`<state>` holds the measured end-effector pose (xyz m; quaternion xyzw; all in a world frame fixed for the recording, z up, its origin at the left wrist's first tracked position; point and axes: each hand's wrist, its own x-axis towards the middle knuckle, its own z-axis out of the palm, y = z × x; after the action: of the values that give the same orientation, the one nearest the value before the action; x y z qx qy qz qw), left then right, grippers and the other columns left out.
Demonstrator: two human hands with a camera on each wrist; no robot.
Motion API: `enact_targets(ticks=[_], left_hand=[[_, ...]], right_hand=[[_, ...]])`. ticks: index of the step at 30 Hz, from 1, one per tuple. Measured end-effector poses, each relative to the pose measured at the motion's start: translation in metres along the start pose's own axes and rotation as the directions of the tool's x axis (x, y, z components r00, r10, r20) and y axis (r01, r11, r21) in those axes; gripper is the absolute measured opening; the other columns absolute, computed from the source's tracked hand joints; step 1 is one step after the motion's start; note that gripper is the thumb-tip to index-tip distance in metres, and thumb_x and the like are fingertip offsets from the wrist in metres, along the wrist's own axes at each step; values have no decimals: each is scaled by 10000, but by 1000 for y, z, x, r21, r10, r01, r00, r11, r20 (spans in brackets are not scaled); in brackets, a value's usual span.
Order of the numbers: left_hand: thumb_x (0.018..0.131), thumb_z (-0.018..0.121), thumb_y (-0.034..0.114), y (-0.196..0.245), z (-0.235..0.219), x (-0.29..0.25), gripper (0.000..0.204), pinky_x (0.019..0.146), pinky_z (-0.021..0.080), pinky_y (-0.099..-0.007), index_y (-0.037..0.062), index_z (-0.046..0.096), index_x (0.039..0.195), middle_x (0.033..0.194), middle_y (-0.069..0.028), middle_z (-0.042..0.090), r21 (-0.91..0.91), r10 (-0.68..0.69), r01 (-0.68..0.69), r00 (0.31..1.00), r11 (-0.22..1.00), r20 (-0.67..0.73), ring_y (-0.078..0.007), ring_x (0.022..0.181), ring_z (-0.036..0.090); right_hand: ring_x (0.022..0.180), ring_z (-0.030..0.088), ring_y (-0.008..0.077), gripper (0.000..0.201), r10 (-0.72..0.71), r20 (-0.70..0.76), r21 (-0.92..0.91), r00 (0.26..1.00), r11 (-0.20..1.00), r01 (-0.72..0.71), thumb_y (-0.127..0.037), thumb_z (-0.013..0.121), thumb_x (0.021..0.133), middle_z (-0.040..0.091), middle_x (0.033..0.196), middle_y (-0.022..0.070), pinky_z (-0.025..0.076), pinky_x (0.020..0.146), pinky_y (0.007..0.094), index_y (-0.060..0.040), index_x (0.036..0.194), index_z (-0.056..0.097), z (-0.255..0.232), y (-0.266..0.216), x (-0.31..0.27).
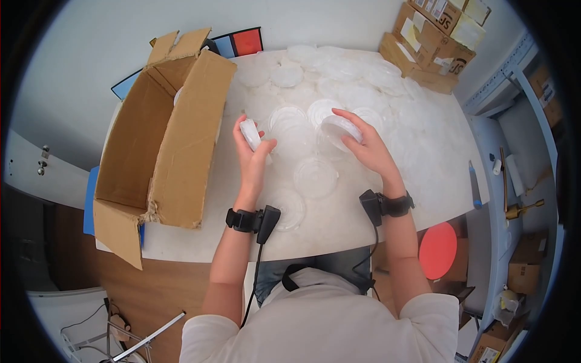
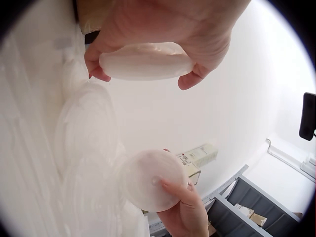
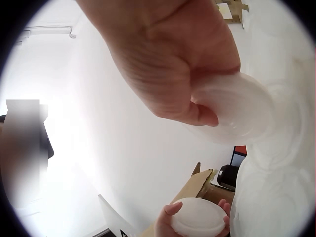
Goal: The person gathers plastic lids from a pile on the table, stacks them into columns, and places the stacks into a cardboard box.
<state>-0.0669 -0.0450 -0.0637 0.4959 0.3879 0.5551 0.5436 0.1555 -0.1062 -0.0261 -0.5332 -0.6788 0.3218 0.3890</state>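
Note:
My left hand (image 1: pixel 252 158) grips a translucent round lid (image 1: pixel 250 134) by its edges, held tilted above the table near the carton; in the left wrist view fingers and thumb hold this lid (image 2: pixel 146 61) from opposite sides. My right hand (image 1: pixel 374 152) pinches another round lid (image 1: pixel 341 128), thumb on its face; the right wrist view shows this lid (image 3: pixel 232 107) tilted under the hand. Below and between the hands, flat clear lids (image 1: pixel 315 177) lie on the white table (image 1: pixel 242 242), some overlapping.
An open cardboard box (image 1: pixel 190 139) stands at the table's left. More clear lids (image 1: pixel 387 78) cover the back and right. Stacked cartons (image 1: pixel 433 45) stand at the back right corner, a blue cutter (image 1: pixel 474 184) lies at the right edge, and shelving (image 1: pixel 493 157) is beyond.

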Motion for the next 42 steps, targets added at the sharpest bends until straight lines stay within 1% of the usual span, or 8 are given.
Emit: enact_targets(ticks=[6,9,14,21,24,26,30,42], left_hand=[[660,572,98,9,3,-3,734,776,424,-347,102,236,1313,1176,-128,358,-107,-24,32,997,994,78,-233,1042,413],[640,552,120,14,4,-5,740,748,435,-346,108,245,1313,1177,-134,380,-152,-47,73,984,986,170,-233,1030,429],[615,557,194,19,6,-7,765,758,447,-352,136,260,1318,1200,-128,425,-213,-188,288,900,934,394,-231,1044,454],[635,516,218,19,5,-8,748,768,473,-369,124,257,1330,1236,-175,441,-236,-191,326,868,915,458,-267,1062,486],[629,541,227,18,5,-7,767,762,479,-375,126,254,1333,1243,-181,430,-286,-190,361,853,888,486,-276,1068,483],[649,585,246,19,4,-9,787,838,439,-381,150,238,1349,1249,-150,433,-302,-177,416,790,858,587,-251,1091,465],[679,637,333,14,7,-12,816,933,380,-382,139,227,1357,1253,-150,433,-314,-147,469,716,825,682,-260,1126,448],[702,663,398,18,11,-19,849,1004,291,-371,153,207,1375,1316,-91,347,-257,-190,517,661,817,726,-232,1227,337]], right_hand=[[936,541,154,357,241,-379,329,893,937,-113,-85,620,764,574,1023,92,432,802,267,-2,1095,518,-4,15,1],[961,531,148,319,353,-347,329,869,913,-239,-124,650,754,562,1052,91,432,815,274,21,1022,554,-14,14,-3],[939,545,206,341,-80,-142,-111,987,992,64,-138,650,738,571,1037,90,422,822,282,51,1001,544,-5,32,1],[905,561,194,326,11,-235,-132,972,990,-43,-132,639,748,587,1006,66,429,803,279,38,1010,545,-12,24,-2],[866,565,133,285,150,-254,275,956,958,-77,-126,635,763,599,966,35,433,779,254,21,996,563,-21,13,-9],[844,558,89,275,93,-98,716,991,698,6,-117,637,771,602,939,17,434,764,228,9,1005,571,-21,11,-12],[843,563,93,305,-46,261,704,964,693,-157,-126,640,781,604,943,37,450,754,239,11,1041,562,3,-3,-7],[815,545,54,282,96,45,682,994,724,-101,-151,648,795,591,918,-2,447,710,206,-10,1020,555,45,-1,0]])
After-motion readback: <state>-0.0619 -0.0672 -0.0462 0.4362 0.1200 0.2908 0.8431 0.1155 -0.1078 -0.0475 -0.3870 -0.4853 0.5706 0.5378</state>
